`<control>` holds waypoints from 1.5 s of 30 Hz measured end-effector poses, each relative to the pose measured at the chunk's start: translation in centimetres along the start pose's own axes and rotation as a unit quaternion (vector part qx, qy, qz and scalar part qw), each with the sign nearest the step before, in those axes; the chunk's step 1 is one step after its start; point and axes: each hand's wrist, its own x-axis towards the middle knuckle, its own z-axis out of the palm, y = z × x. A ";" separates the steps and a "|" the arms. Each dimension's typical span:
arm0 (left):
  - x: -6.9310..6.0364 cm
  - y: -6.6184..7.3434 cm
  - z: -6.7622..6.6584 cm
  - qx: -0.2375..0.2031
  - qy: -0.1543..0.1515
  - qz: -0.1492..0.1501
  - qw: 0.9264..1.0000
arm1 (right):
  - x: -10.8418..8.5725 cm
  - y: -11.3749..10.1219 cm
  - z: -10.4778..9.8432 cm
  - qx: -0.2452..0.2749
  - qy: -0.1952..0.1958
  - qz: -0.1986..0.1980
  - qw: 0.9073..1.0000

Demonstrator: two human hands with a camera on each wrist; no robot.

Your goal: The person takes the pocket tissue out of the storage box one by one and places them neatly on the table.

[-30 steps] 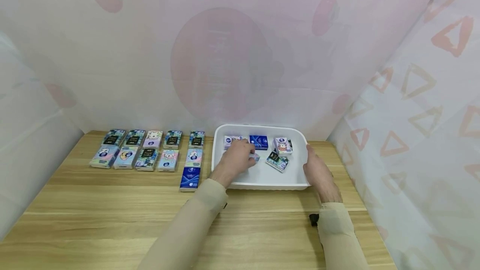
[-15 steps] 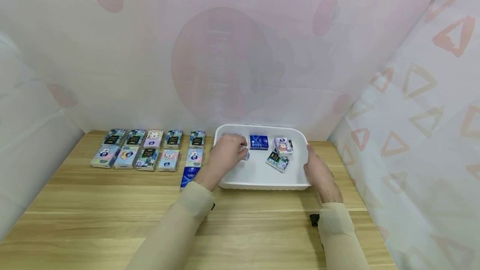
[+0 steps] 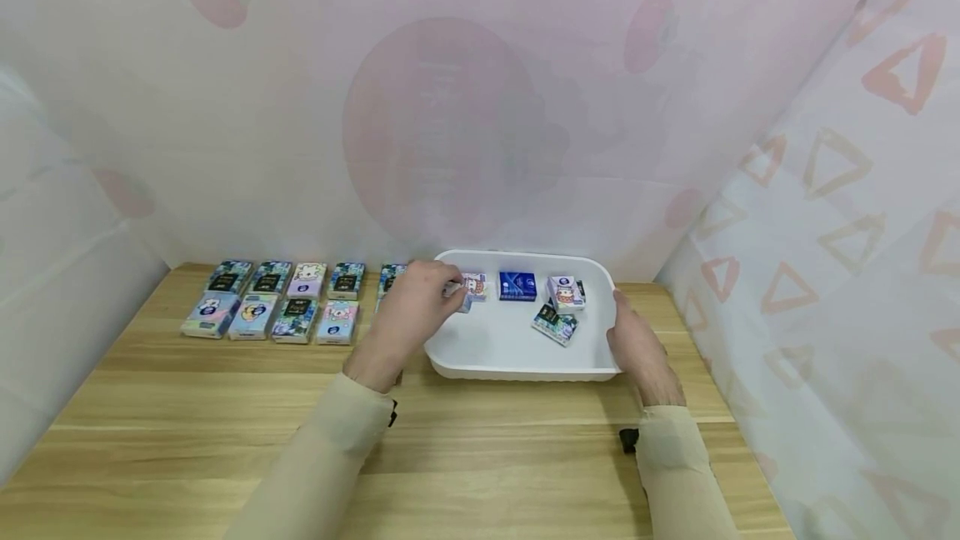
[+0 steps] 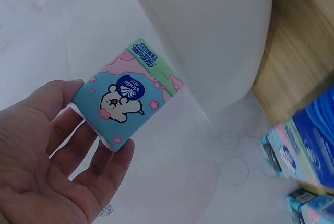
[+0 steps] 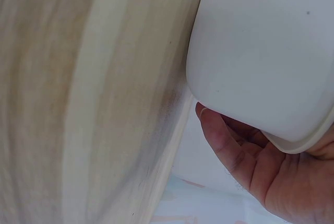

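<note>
My left hand (image 3: 416, 302) is above the left rim of the white plastic tray (image 3: 517, 357), pinching a small pocket tissue pack (image 3: 463, 305). In the left wrist view that tissue pack (image 4: 125, 96) is blue, pink and green with a cartoon puppy, held between thumb and fingertips. At the tray's right end my right hand (image 3: 639, 348) grips the rim. The right wrist view has the fingers (image 5: 229, 143) curled against the tray's outer wall, under the rim. Inside the tray lie a dark blue pack (image 3: 517, 286), a lilac pack (image 3: 566, 294) and a dark flowered pack (image 3: 555, 324).
Left of the tray, tissue packs stand in rows on the wooden table (image 3: 225, 423), among them a yellow-moon pack (image 3: 252, 317) and a white-and-lilac pack (image 3: 307, 281). My left arm hides part of the nearest column. A patterned cloth wall (image 3: 300, 148) rises behind.
My left hand has lifted the tissue pack from inside the tray and carried it left to the tray's left rim. The right hand has stayed on the right rim.
</note>
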 end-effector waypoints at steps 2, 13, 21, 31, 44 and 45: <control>-0.4 -0.3 -0.5 -0.002 0.006 -0.001 1.000 | 0.0 0.0 0.0 -0.002 0.000 0.000 1.000; -1.8 -1.7 -2.9 0.015 0.024 -0.010 1.000 | 0.1 0.2 0.1 -0.004 0.002 -0.005 1.000; -3.6 -3.7 -4.4 0.030 0.027 -0.005 0.999 | 0.1 0.1 0.2 -0.009 0.000 -0.006 1.000; -5.1 -5.8 -5.4 0.055 0.012 -0.018 0.998 | 0.1 0.0 0.1 -0.012 0.002 -0.007 1.000; -6.3 -7.2 -6.1 0.073 -0.048 -0.063 0.994 | 0.1 0.2 0.1 -0.013 0.003 -0.010 1.000; -6.4 -7.4 -6.2 0.075 -0.056 -0.067 0.993 | 0.2 0.2 0.1 -0.012 0.002 -0.009 1.000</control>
